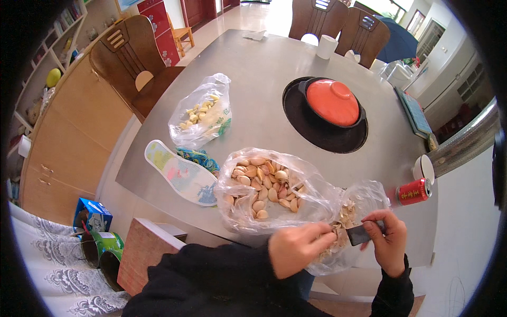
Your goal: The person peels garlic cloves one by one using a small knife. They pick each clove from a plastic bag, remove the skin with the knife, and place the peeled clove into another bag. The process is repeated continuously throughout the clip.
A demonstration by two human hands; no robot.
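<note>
Between the fingers and thumb of my right hand (pixel 389 242) is a small dark flat blade (pixel 358 236), its broad end pointing left. My left hand (pixel 298 249) is just left of it with fingertips drawn together; whether they pinch something small is hidden. Under both hands lies a thin plastic bag (pixel 370 194) with dry garlic skins (pixel 345 216) in it. Against that bag's left side, an opened clear plastic bag (pixel 317 206) holds many unpeeled garlic cloves (pixel 263 186). Peeled cloves (pixel 200 113) lie in another plastic bag (pixel 190 136) farther off to the left.
On the metal-topped table (pixel 253 99) are an embroidered insole (pixel 180 174), colourful thread (pixel 198 158), a red-lidded pot (pixel 332 102) in a round recess, a red drink can (pixel 414 191), a white bowl (pixel 424 168) and a paper roll (pixel 326 46). Wooden chairs (pixel 126 59) stand around it.
</note>
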